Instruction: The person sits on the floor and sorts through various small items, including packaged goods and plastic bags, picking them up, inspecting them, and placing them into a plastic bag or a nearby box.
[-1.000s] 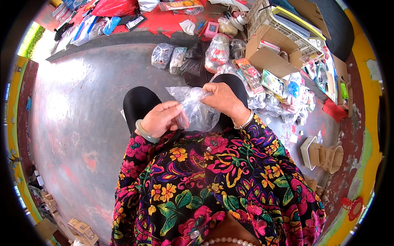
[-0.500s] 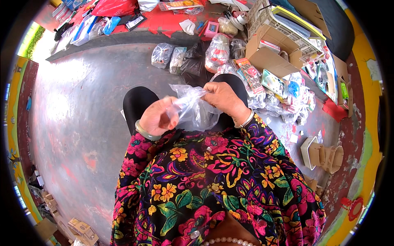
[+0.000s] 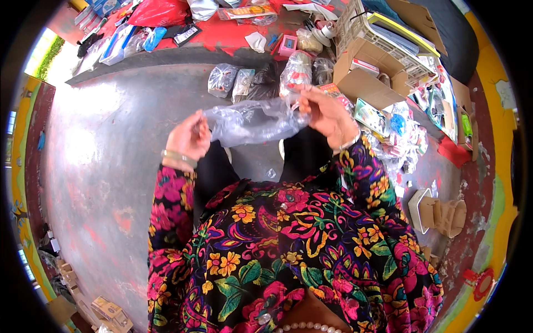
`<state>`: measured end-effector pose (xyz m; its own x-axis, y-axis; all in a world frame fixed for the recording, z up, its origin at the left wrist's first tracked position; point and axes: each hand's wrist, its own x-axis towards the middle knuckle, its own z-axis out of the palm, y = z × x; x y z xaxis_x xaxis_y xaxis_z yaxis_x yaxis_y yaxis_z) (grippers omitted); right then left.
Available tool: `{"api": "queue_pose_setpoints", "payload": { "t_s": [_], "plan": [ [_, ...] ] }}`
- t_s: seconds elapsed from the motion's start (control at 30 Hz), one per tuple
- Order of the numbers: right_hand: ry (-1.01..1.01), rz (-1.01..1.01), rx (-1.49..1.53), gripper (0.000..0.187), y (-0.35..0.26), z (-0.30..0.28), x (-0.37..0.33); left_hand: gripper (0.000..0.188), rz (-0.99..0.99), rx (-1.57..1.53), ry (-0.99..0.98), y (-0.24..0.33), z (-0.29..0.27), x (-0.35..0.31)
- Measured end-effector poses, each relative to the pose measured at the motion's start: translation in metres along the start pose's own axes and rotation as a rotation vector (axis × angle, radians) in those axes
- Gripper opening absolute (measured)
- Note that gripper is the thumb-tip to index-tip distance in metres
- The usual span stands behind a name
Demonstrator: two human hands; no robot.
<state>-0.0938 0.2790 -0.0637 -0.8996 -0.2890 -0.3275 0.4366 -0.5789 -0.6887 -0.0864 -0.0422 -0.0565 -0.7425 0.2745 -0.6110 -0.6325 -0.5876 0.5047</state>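
Note:
A clear plastic bag (image 3: 250,123) is stretched sideways between my two hands above my knees. At its left end, the fingers of my left hand (image 3: 190,136) are closed on the film. My right hand (image 3: 328,115) grips the opposite end between thumb and fingers, with some fingers stretched outward. The bag looks thin and crumpled, and I can make out nothing inside it. Just beyond it on the floor stand several filled clear bags (image 3: 222,80) and a dark plastic bag (image 3: 264,83).
An open cardboard box (image 3: 373,75) stands at the far right beside a plastic crate (image 3: 355,34). Below it lies a heap of wrapped packages (image 3: 397,141). A red ledge (image 3: 230,36) carrying assorted goods runs along the back. Small cartons (image 3: 436,213) sit at the right.
My hands have moved apart and slightly away from my body, pulling the bunched bag out wide. My left hand went left, my right hand right. The floor between my legs now shows.

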Motion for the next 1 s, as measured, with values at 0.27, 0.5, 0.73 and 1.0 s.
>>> {"api": "queue_pose_setpoints", "payload": {
  "t_s": [0.27, 0.5, 0.73, 1.0],
  "plan": [
    [-0.058, -1.215, -0.656, 0.020, -0.090, 0.110, -0.045, 0.021, 1.487, 0.412, -0.189, 0.050, 0.091, -0.050],
    [-0.245, -0.310, -2.053, 0.018, 0.034, 0.013, -0.066, 0.012, 1.051, 1.711, -0.229, -0.063, -0.004, -0.027],
    [-0.082, -0.300, -0.909, 0.018, 0.027, 0.016, -0.105, 0.034, 0.286, 0.484, -0.109, -0.056, 0.003, -0.067],
    [0.060, -0.250, -0.607, 0.019, 0.023, -0.007, -0.109, 0.031, 0.144, 0.142, -0.180, -0.042, -0.007, -0.054]
  ]
}}
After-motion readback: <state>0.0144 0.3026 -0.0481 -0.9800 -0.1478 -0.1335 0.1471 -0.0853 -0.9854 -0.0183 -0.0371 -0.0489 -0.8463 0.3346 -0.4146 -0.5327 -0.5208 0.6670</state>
